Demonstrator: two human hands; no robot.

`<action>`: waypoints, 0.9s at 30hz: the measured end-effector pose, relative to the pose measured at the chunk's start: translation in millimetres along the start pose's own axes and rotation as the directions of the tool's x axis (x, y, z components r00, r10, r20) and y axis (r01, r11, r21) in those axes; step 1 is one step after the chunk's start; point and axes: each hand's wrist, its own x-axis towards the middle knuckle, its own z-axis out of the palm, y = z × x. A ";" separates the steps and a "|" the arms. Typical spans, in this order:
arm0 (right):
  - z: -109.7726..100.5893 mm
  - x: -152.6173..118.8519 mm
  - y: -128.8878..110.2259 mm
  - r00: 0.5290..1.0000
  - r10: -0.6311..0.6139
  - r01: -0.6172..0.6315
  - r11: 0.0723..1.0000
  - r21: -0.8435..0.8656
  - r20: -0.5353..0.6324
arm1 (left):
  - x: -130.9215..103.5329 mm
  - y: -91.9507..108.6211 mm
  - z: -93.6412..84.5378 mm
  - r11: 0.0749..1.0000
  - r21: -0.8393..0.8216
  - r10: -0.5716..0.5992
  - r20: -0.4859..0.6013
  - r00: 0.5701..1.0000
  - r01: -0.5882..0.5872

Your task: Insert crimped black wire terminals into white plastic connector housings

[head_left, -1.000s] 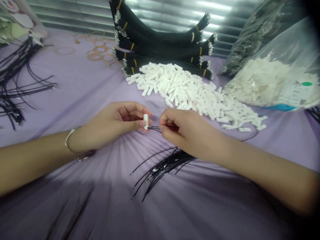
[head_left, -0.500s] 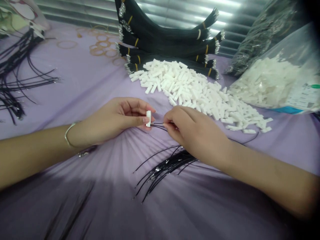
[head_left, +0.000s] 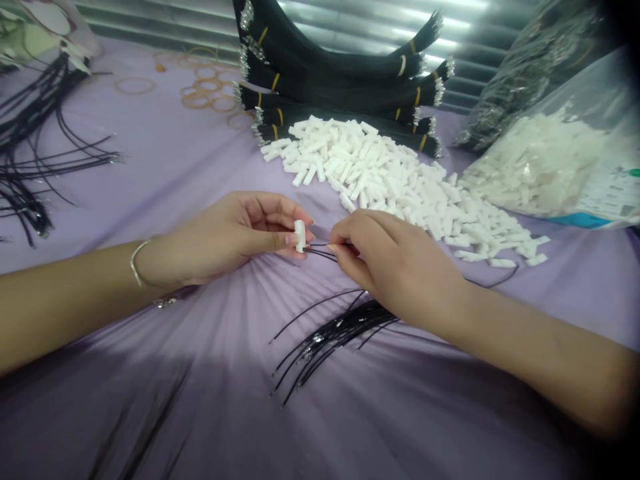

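Note:
My left hand (head_left: 235, 230) pinches a small white connector (head_left: 300, 236) upright between thumb and fingers. Thin black wires (head_left: 320, 251) run from the connector's lower right side toward my right hand (head_left: 385, 253), whose thumb and index finger are closed on a wire. Whether that wire's tip sits inside the connector is too small to tell. Below my right hand lies a loose bundle of black wires (head_left: 340, 327) with metal tips. Behind both hands spreads a heap of white connectors (head_left: 380, 167).
Banded black wire bundles (head_left: 330, 80) are stacked at the back. A clear bag of white connectors (head_left: 550, 160) stands at the right. More black wires (head_left: 35, 127) lie at the far left, near rubber bands (head_left: 205, 93). Purple cloth (head_left: 165, 167) covers the table.
The whole view has shifted slightly. Both hands keep their grips, with the connector and wires in nearly the same arrangement between them.

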 end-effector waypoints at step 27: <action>-36.6 3.1 2.9 0.904 -0.220 0.116 0.951 0.285 0.367 | -2.3 0.1 2.0 0.983 0.176 0.048 -0.031 0.998 -0.042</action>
